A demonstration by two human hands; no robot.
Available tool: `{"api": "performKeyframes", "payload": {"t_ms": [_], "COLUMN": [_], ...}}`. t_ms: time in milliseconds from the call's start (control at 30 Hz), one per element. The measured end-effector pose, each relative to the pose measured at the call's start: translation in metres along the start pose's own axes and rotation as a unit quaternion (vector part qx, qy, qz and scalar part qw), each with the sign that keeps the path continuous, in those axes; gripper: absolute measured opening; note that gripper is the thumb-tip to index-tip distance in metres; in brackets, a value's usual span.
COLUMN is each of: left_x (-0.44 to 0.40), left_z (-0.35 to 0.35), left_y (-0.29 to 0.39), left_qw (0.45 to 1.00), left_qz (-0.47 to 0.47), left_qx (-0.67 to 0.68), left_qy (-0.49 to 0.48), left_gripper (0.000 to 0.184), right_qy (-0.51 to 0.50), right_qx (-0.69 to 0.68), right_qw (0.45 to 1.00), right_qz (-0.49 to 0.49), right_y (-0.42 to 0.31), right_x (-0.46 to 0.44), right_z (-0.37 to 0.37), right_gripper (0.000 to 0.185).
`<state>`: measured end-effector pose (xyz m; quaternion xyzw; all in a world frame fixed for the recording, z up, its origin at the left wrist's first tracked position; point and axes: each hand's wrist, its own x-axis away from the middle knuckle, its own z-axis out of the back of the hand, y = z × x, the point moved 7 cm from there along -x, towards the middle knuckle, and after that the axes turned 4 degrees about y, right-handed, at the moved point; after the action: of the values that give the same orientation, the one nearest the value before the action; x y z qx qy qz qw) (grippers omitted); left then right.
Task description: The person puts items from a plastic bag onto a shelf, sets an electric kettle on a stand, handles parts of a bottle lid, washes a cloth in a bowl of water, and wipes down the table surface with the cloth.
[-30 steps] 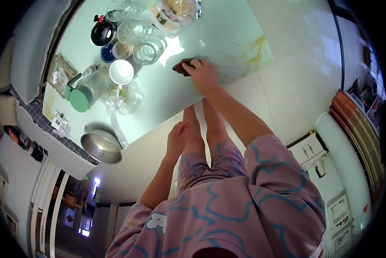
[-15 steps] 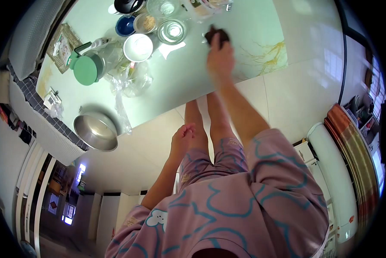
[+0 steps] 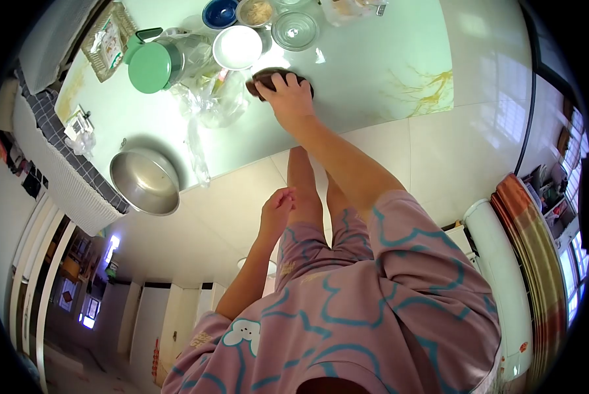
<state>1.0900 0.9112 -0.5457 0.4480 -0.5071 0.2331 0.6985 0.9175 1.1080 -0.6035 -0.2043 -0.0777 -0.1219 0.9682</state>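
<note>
My right hand (image 3: 290, 100) presses a dark brown cloth (image 3: 265, 80) onto the pale green glass table (image 3: 367, 79), fingers bent over it. Just beyond the cloth are a white cup (image 3: 237, 48) and a clear glass bowl (image 3: 295, 31). Left of the cloth lies a clear plastic bag (image 3: 222, 105). My left hand (image 3: 279, 209) hangs near my left leg, off the table, its fingers curled; whether anything is inside them is hidden.
A green-lidded jug (image 3: 151, 67), a blue bowl (image 3: 220, 12), a bowl of pale food (image 3: 255, 12) and a woven tray (image 3: 109, 43) stand on the table. A metal basin (image 3: 145, 180) sits at its near-left edge. A rolled curtain (image 3: 534, 262) is at right.
My right hand has drawn the cloth back and to the left across the table, close to the white cup. The view has shifted, moving the tableware up in frame. My left hand stays near my leg.
</note>
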Motion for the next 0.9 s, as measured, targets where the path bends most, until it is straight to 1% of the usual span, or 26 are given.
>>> {"api": "performKeyframes", "payload": {"t_ms": [67, 100, 133, 167, 200, 233, 267, 300, 333, 367, 400, 433, 467, 533, 600, 667, 700, 733, 767, 800, 833, 867, 900], "left_x": [-0.002, -0.008, -0.017, -0.025, -0.038, -0.049, -0.059, -0.064, -0.069, -0.084, -0.096, -0.104, -0.098, -0.095, -0.106, -0.111, -0.109, -0.108, -0.103, -0.104, -0.106, -0.109, -0.118], "left_z": [0.000, 0.006, 0.014, 0.030, 0.053, 0.073, 0.093, 0.107, 0.115, 0.129, 0.140, 0.147, 0.142, 0.130, 0.131, 0.128, 0.124, 0.120, 0.117, 0.116, 0.118, 0.121, 0.127], "left_y": [0.001, -0.006, -0.011, -0.009, -0.009, 0.001, 0.020, 0.047, 0.073, 0.076, 0.088, 0.102, 0.127, 0.156, 0.154, 0.160, 0.164, 0.166, 0.171, 0.170, 0.167, 0.163, 0.155], "left_qw": [0.999, 0.999, 0.998, 0.996, 0.994, 0.984, 0.974, 0.963, 0.953, 0.953, 0.942, 0.933, 0.922, 0.921, 0.919, 0.916, 0.921, 0.925, 0.909, 0.907, 0.906, 0.905, 0.918], "left_qz": [0.008, 0.031, 0.053, 0.040, 0.020, 0.001, -0.030, -0.045, -0.101, -0.102, -0.119, -0.156, -0.180, -0.230, -0.232, -0.236, -0.220, -0.204, -0.222, -0.221, -0.215, -0.209, -0.172], "left_qx": [-0.029, -0.008, 0.012, 0.047, 0.026, 0.072, 0.010, -0.027, -0.040, -0.015, -0.069, -0.081, -0.120, -0.103, -0.098, -0.094, -0.090, -0.084, -0.093, -0.094, -0.076, -0.058, -0.054], "left_qy": [-0.014, 0.003, 0.019, 0.061, 0.107, 0.161, 0.223, 0.264, 0.284, 0.285, 0.307, 0.315, 0.320, 0.298, 0.304, 0.309, 0.309, 0.309, 0.340, 0.346, 0.356, 0.365, 0.353], "left_gripper": [0.027, 0.028, 0.030, 0.037, 0.049, 0.061, 0.074, 0.083, 0.087, 0.089, 0.091, 0.089, 0.088, 0.087, 0.090, 0.093, 0.091, 0.089, 0.079, 0.079, 0.078, 0.078, 0.085], "right_qy": [-0.069, -0.040, -0.005, 0.030, 0.006, -0.018, 0.100, 0.165, 0.187, 0.198, 0.193, 0.156, 0.154, 0.151, 0.167, 0.147, 0.121, 0.091, 0.060, 0.030, 0.029, 0.015, 0.001], "right_qx": [-0.037, -0.057, -0.072, -0.086, -0.175, -0.256, -0.052, -0.029, -0.007, 0.009, 0.081, 0.082, 0.079, 0.066, 0.052, 0.037, -0.122, -0.142, -0.164, -0.047, -0.051, -0.097, -0.140], "right_qw": [0.995, 0.995, 0.994, 0.992, 0.981, 0.932, 0.993, 0.983, 0.970, 0.950, 0.928, 0.899, 0.900, 0.894, 0.927, 0.947, 0.905, 0.917, 0.926, 0.984, 0.984, 0.985, 0.983], "right_qz": [0.058, 0.077, 0.085, 0.093, -0.083, -0.257, -0.041, -0.082, -0.157, -0.243, -0.309, -0.402, -0.401, -0.417, -0.333, -0.284, -0.390, -0.362, -0.333, -0.171, -0.168, -0.142, -0.116], "right_y": [0.000, 0.007, 0.023, 0.040, 0.078, 0.119, 0.149, 0.198, 0.248, 0.299, 0.348, 0.375, 0.364, 0.319, 0.248, 0.168, 0.146, 0.115, 0.084, 0.046, 0.034, 0.021, 0.013], "right_x": [0.016, 0.024, 0.032, 0.039, 0.032, 0.037, 0.043, 0.054, 0.066, 0.079, 0.098, 0.114, 0.114, 0.114, 0.111, 0.102, 0.097, 0.089, 0.082, 0.077, 0.075, 0.072, 0.069], "right_z": [-0.006, -0.001, 0.007, 0.020, 0.043, 0.063, 0.082, 0.101, 0.112, 0.117, 0.108, 0.096, 0.088, 0.072, 0.044, 0.019, 0.004, -0.007, -0.018, -0.025, -0.025, -0.023, -0.021], "right_gripper": [0.045, 0.039, 0.039, 0.038, 0.039, 0.040, 0.046, 0.055, 0.063, 0.063, 0.063, 0.066, 0.066, 0.065, 0.064, 0.063, 0.061, 0.057, 0.054, 0.051, 0.051, 0.049, 0.048]}}
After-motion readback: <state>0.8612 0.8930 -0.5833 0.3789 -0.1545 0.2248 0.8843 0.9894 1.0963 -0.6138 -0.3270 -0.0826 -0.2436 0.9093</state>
